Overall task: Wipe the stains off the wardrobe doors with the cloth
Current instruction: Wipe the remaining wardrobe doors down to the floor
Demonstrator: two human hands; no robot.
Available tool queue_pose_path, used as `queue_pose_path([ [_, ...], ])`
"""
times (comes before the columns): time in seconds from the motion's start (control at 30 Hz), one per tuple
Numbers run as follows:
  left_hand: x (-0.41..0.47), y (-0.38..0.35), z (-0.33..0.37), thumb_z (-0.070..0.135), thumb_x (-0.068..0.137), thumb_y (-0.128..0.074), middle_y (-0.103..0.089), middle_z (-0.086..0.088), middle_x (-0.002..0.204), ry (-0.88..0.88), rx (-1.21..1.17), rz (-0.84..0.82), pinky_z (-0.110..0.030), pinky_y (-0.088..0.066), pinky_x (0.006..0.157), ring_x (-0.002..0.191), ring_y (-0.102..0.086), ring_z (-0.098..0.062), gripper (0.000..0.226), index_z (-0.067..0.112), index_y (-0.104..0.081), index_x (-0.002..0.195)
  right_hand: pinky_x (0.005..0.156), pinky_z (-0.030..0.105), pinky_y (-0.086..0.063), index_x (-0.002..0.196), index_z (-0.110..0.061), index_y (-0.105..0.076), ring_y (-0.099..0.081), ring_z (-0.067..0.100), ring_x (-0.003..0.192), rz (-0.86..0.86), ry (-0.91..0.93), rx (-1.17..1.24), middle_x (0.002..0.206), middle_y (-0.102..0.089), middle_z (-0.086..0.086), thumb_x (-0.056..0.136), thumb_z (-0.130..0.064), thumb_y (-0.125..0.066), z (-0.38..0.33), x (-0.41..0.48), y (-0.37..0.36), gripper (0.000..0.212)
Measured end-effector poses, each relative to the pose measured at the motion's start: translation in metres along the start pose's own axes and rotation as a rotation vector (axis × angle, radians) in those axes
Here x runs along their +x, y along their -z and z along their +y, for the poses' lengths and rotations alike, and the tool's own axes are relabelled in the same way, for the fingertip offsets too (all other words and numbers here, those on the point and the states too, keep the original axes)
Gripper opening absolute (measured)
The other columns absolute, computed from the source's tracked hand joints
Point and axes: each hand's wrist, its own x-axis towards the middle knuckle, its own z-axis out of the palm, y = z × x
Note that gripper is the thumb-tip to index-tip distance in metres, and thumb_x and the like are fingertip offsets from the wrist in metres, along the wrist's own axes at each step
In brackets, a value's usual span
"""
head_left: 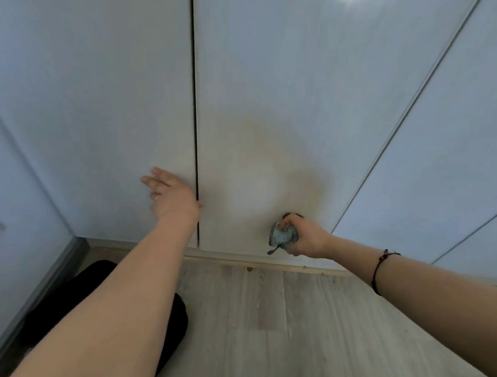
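Head view: the step is wiping. The right hand (303, 239) grips the bunched cloth (283, 236), low on the door (263, 84). The left hand (171, 193) rests flat, fingers straight, on the left door (88, 96). Next, probably rub the brown stain (314, 180) just above.

The left hand (169, 193) lies flat on the left door (88, 96), just beside the gap (195, 103) to the right door (292, 82). The right hand (306, 237) holds the cloth (283, 236) low against the right door, just above the plinth (231, 258), with the floor (280, 318) before it.
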Motion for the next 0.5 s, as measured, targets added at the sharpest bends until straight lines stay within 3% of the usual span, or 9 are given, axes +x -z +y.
queue_pose_path([
  [0.07, -0.009, 0.014, -0.002, 0.039, 0.085, -0.074, -0.021, -0.031, 0.158, -0.005, 0.066, -0.177, -0.05, -0.038, 0.112, 0.142, -0.033, -0.042, 0.107, -0.01, -0.008, 0.153, 0.078, 0.039, -0.061, 0.126, -0.021, -0.049, -0.065, 0.029, 0.1, -0.029, -0.012, 0.106, 0.125, -0.055, 0.011, 0.081, -0.002, -0.076, -0.02, -0.017, 0.006, 0.056],
  [0.13, -0.029, 0.042, 0.001, 0.039, 0.092, -0.067, -0.049, -0.017, 0.146, -0.144, 0.133, -0.341, -0.037, -0.044, 0.106, 0.132, -0.05, -0.032, 0.07, 0.0, -0.041, 0.144, 0.077, 0.04, -0.062, 0.126, -0.022, -0.046, -0.072, 0.032, 0.098, -0.052, -0.022, 0.335, 0.126, -0.057, 0.014, 0.089, 0.005, -0.067, -0.039, -0.036, 0.013, 0.05],
  [0.17, -0.046, 0.055, 0.003, 0.038, 0.094, -0.065, -0.056, -0.014, 0.14, -0.235, 0.18, -0.398, -0.033, -0.045, 0.102, 0.128, -0.055, -0.029, 0.06, 0.002, -0.05, 0.138, 0.075, 0.04, -0.062, 0.127, -0.02, -0.044, -0.074, 0.031, 0.095, -0.058, -0.023, 0.428, 0.123, -0.061, 0.016, 0.094, 0.006, -0.061, -0.048, -0.047, 0.017, 0.045],
  [0.23, -0.072, 0.071, 0.001, 0.039, 0.091, -0.07, -0.058, -0.011, 0.139, -0.357, 0.204, -0.504, -0.032, -0.046, 0.099, 0.125, -0.057, -0.027, 0.06, 0.005, -0.053, 0.137, 0.073, 0.037, -0.061, 0.132, -0.016, -0.042, -0.075, 0.029, 0.092, -0.056, -0.016, 0.547, 0.111, -0.069, 0.017, 0.1, 0.002, -0.054, -0.064, -0.069, 0.025, 0.038],
  [0.37, -0.123, 0.091, -0.003, 0.03, 0.082, -0.082, -0.043, -0.007, 0.153, -0.444, -0.119, -0.756, -0.037, -0.046, 0.104, 0.132, -0.05, -0.025, 0.094, 0.018, -0.026, 0.157, 0.073, 0.034, -0.062, 0.131, -0.014, -0.048, -0.076, 0.031, 0.089, -0.133, 0.012, 0.711, 0.095, -0.076, 0.018, 0.104, -0.012, -0.053, -0.095, -0.11, 0.044, 0.028],
  [0.43, -0.148, 0.101, 0.006, 0.021, 0.084, -0.079, -0.062, -0.008, 0.129, -0.572, -0.275, -0.768, -0.04, -0.053, 0.085, 0.101, -0.063, -0.023, 0.067, 0.02, -0.048, 0.143, 0.069, 0.031, -0.061, 0.13, -0.014, -0.052, -0.076, 0.028, 0.08, -0.163, 0.025, 0.807, 0.086, -0.075, 0.015, 0.104, -0.016, -0.054, -0.107, -0.128, 0.05, 0.026],
  [0.5, -0.175, 0.108, 0.02, 0.015, 0.087, -0.072, -0.069, -0.008, 0.095, -0.64, -0.46, -0.714, -0.041, -0.055, 0.069, 0.076, -0.063, -0.02, 0.035, 0.02, -0.063, 0.12, 0.064, 0.031, -0.059, 0.125, -0.014, -0.055, -0.073, 0.023, 0.07, -0.132, 0.047, 0.858, 0.074, -0.07, 0.008, 0.104, -0.019, -0.055, -0.114, -0.144, 0.052, 0.022],
])
